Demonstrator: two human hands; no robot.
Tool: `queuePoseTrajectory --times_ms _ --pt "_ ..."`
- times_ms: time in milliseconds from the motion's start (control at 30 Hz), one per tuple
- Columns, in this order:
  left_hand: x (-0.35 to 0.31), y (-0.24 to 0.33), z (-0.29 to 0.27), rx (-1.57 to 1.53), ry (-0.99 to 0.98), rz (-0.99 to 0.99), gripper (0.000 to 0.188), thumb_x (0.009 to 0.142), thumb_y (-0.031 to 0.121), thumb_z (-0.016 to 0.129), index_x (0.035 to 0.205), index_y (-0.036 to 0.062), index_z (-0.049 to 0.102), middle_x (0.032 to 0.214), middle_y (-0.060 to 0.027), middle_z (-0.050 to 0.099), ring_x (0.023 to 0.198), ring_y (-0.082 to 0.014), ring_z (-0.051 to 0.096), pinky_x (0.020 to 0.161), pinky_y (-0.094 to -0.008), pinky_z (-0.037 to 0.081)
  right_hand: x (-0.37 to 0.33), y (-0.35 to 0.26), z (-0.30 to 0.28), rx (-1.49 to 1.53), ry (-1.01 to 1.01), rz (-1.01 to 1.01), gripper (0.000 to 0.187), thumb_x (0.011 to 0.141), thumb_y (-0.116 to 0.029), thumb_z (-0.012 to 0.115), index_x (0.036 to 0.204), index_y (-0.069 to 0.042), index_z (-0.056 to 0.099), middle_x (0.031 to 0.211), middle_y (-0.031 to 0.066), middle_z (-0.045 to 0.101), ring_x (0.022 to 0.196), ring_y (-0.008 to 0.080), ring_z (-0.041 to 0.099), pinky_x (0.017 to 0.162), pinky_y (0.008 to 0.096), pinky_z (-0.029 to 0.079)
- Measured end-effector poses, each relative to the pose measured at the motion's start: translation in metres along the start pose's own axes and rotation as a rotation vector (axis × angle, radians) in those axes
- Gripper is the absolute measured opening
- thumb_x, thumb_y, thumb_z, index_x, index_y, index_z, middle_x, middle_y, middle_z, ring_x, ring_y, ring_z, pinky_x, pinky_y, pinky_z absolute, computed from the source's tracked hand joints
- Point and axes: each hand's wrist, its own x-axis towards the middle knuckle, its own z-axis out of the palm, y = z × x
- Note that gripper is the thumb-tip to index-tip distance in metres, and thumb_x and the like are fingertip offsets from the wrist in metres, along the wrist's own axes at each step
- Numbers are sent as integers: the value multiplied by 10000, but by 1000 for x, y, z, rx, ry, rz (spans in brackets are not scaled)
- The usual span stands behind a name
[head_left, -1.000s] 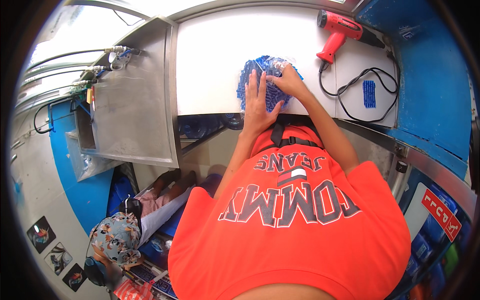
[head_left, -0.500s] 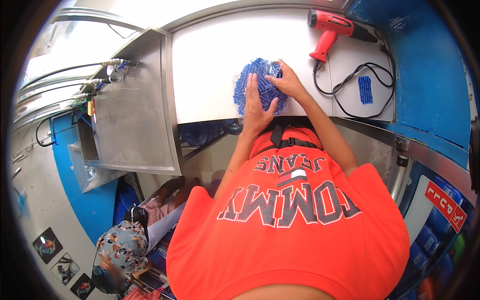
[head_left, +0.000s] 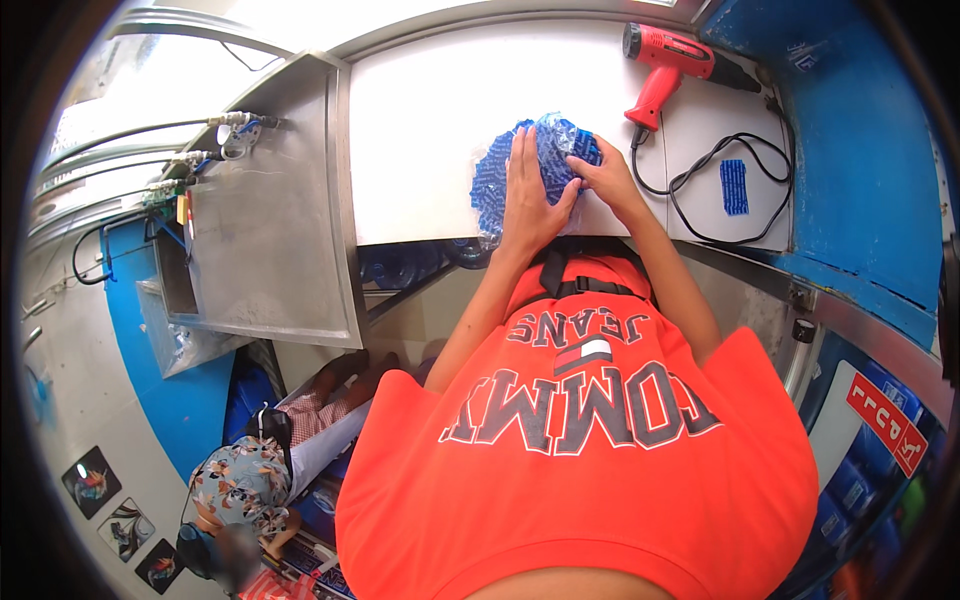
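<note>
A clear plastic bag (head_left: 489,192) packed with blue printed plastic pieces lies on the white counter in front of me. My left hand (head_left: 536,206) rests on top of it, fingers stretched out and thumb apart. At the bag's right edge, my right hand (head_left: 611,182) has its thumb and fingers closed on the plastic, where blue pieces show between the hands. Crumpled clear film stands up at the bag's far side. Whether a single piece is in my right fingers is hidden.
A red heat gun (head_left: 660,85) lies on the counter (head_left: 420,130) at the far right, its black cord (head_left: 690,180) looped around a flat blue strip (head_left: 734,187). A steel basin (head_left: 270,220) stands left. A blue wall (head_left: 850,150) bounds the right; another person (head_left: 245,480) is lower left.
My right hand has shifted right and slightly nearer, drawing the bag's right side outward. More blue pieces and crumpled film show between my hands. My left hand has moved slightly right, still on the bag.
</note>
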Motion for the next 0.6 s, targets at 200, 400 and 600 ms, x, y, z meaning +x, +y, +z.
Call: queuePoseTrajectory --times_ms 200,400,600 --pt "14 3 2 80 -60 7 929 856 282 756 1584 36 234 1592 -290 266 1505 -444 236 1207 -588 204 -13 10 -26 130 88 104 343 909 -116 740 1231 -52 636 974 -2 697 812 69 657 617 211 536" --pt "21 0 13 193 -164 -2 821 860 238 708 1582 176 322 1596 -276 273 1502 -455 238 1203 -627 172 -12 20 -43 137 86 129 366 923 -87 720 1266 -38 602 1033 23 697 872 100 685 698 264 598" --pt "17 -12 12 160 -152 -44 688 890 144 629 1540 194 411 1591 -259 302 1500 -445 250 1208 -631 150 -23 18 -51 205 129 120 329 935 -68 705 1246 -30 601 1064 35 696 908 124 700 766 305 620"
